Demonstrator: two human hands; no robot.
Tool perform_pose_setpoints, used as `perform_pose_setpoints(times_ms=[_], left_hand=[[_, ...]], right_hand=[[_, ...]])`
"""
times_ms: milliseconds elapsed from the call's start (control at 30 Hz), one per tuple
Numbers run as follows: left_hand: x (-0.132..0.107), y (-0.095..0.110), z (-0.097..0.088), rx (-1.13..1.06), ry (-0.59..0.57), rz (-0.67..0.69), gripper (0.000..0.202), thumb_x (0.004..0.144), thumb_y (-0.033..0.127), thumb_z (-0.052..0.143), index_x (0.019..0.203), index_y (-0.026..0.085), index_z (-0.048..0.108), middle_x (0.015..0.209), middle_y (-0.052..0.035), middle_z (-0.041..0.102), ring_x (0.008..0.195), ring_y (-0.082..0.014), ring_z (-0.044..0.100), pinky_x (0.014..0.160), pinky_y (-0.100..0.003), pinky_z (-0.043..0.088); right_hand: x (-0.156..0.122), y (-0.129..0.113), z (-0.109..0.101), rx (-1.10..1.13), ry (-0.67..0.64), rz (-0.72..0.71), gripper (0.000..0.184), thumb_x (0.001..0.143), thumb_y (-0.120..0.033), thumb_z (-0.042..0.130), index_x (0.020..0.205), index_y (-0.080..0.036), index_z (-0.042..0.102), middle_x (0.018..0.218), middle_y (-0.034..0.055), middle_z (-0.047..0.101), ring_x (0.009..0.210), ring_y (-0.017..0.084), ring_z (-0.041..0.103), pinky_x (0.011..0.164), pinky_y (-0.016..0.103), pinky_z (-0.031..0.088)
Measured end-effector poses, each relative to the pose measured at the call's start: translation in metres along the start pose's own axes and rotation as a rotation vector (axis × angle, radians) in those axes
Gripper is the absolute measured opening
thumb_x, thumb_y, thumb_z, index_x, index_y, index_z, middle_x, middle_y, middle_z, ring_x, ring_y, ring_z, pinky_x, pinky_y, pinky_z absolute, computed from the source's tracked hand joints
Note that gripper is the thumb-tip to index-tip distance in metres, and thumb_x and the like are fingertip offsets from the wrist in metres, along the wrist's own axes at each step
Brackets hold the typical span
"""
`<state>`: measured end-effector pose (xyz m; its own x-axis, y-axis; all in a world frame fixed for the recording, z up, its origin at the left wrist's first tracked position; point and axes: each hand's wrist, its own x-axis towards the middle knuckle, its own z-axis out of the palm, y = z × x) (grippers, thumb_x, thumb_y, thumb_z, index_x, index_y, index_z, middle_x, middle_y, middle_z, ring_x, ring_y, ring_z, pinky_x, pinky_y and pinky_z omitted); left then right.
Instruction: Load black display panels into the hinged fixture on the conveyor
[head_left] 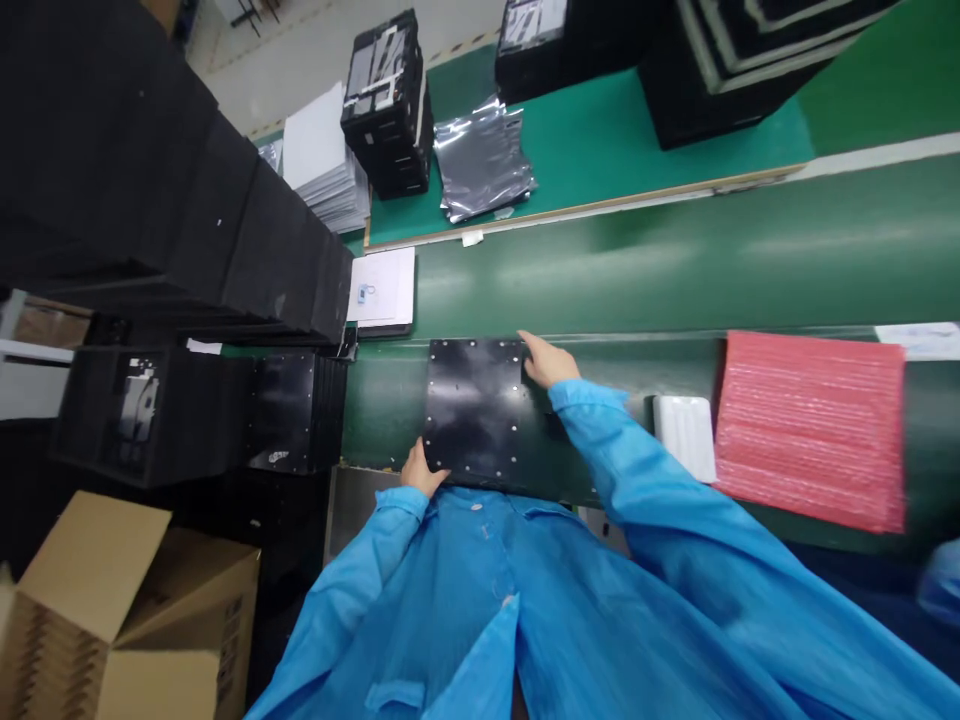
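Observation:
In front of my body a flat black square panel (pixel 474 405) with small silvery dots along its border lies on the green bench. My left hand (pixel 422 470) grips the panel's near left corner, thumb across the edge. At the far right corner is my right hand (pixel 550 362), its index finger reaching over the top edge and its thumb against the side; the fingertips are partly hidden. To the right of my right forearm lies a white block-shaped item (pixel 685 437), beside a stack of pink bubble-wrap bags (pixel 814 430).
Left of the bench stand tall black foam stacks (pixel 225 220) and more black panels (pixel 281 410). An open cardboard box (pixel 172 600) sits at lower left. White papers (pixel 384 285), silver bags (pixel 484 160) and a black box stack (pixel 386 105) are farther back.

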<state>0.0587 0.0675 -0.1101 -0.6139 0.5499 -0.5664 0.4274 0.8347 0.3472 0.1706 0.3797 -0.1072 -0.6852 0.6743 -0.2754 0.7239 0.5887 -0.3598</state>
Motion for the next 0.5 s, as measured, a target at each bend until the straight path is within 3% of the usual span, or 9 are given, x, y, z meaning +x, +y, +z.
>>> perform_pose_setpoints(times_ms=[100, 167, 300, 433, 500], left_hand=[[-0.002, 0.002, -0.006, 0.098, -0.040, 0.011, 0.079, 0.070, 0.023, 0.071, 0.141, 0.018, 0.034, 0.134, -0.0153, 0.052, 0.120, -0.0267, 0.055, 0.098, -0.036, 0.047], [-0.003, 0.003, -0.010, 0.141, -0.052, 0.002, 0.064, 0.074, 0.019, 0.066, 0.134, 0.019, 0.044, 0.128, -0.0136, 0.057, 0.116, -0.0255, 0.058, 0.097, -0.034, 0.048], [-0.002, 0.004, -0.015, 0.173, -0.073, -0.017, 0.035, 0.082, 0.018, 0.053, 0.116, 0.019, 0.060, 0.113, -0.0129, 0.065, 0.106, -0.0268, 0.064, 0.092, -0.035, 0.050], [0.000, 0.007, -0.018, 0.205, -0.121, 0.024, 0.032, 0.083, 0.017, 0.050, 0.112, 0.016, 0.063, 0.111, -0.0148, 0.066, 0.101, -0.0283, 0.065, 0.089, -0.037, 0.051], [0.005, 0.003, -0.034, 0.215, -0.161, 0.075, 0.028, 0.076, 0.018, 0.061, 0.104, 0.017, 0.066, 0.106, -0.0137, 0.068, 0.098, -0.0292, 0.066, 0.088, -0.038, 0.051]], right_hand=[[0.032, -0.004, -0.012, -0.167, -0.173, -0.075, 0.045, 0.084, -0.020, 0.048, 0.128, -0.020, 0.055, 0.112, 0.0141, 0.067, 0.099, 0.028, 0.064, 0.081, 0.036, 0.047], [0.042, -0.008, -0.015, -0.235, -0.231, -0.081, 0.037, 0.083, -0.020, 0.050, 0.117, -0.019, 0.064, 0.105, 0.0155, 0.069, 0.097, 0.029, 0.065, 0.080, 0.036, 0.047], [0.041, -0.015, -0.014, -0.285, -0.267, -0.080, 0.034, 0.083, -0.018, 0.050, 0.111, -0.017, 0.068, 0.104, 0.0173, 0.069, 0.098, 0.030, 0.065, 0.080, 0.037, 0.048], [0.037, -0.021, -0.013, -0.318, -0.289, -0.048, 0.037, 0.083, -0.017, 0.050, 0.115, -0.022, 0.068, 0.106, 0.0150, 0.069, 0.098, 0.028, 0.065, 0.080, 0.036, 0.048], [0.037, -0.022, -0.018, -0.343, -0.307, -0.028, 0.038, 0.082, -0.015, 0.051, 0.115, -0.023, 0.068, 0.109, 0.0133, 0.069, 0.098, 0.027, 0.065, 0.081, 0.036, 0.049]])
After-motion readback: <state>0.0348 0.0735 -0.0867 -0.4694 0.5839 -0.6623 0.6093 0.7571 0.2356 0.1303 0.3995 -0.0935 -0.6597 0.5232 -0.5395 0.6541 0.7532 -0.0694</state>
